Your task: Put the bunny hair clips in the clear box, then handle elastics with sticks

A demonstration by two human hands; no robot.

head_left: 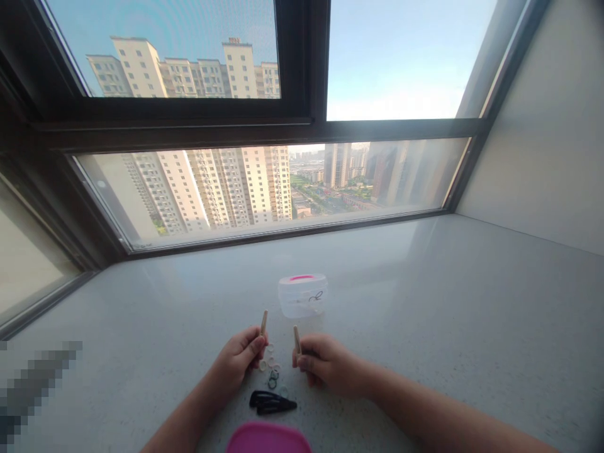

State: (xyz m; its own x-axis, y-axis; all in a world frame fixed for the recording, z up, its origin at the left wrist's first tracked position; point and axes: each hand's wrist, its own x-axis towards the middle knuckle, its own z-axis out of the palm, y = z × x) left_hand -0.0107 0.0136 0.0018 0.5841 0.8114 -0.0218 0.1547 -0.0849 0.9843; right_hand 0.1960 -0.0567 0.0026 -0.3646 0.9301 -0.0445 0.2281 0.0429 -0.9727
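Note:
My left hand (240, 357) is closed in a pinch on a small beige hair clip (263, 322) that points upward. My right hand (323, 363) is closed on a second beige hair clip (297, 339), also held upright. Between the two hands, on the pale stone sill (425, 302), lie several small elastic hair rings (272, 372). Two black snap clips (271, 402) rest just in front of them. A small clear plastic container (302, 295) with pink inside stands beyond the hands.
A pink lid (268, 438) sits at the near edge below the black clips. A wide window (264, 189) runs along the far side of the sill, and a wall (542, 157) closes the right side.

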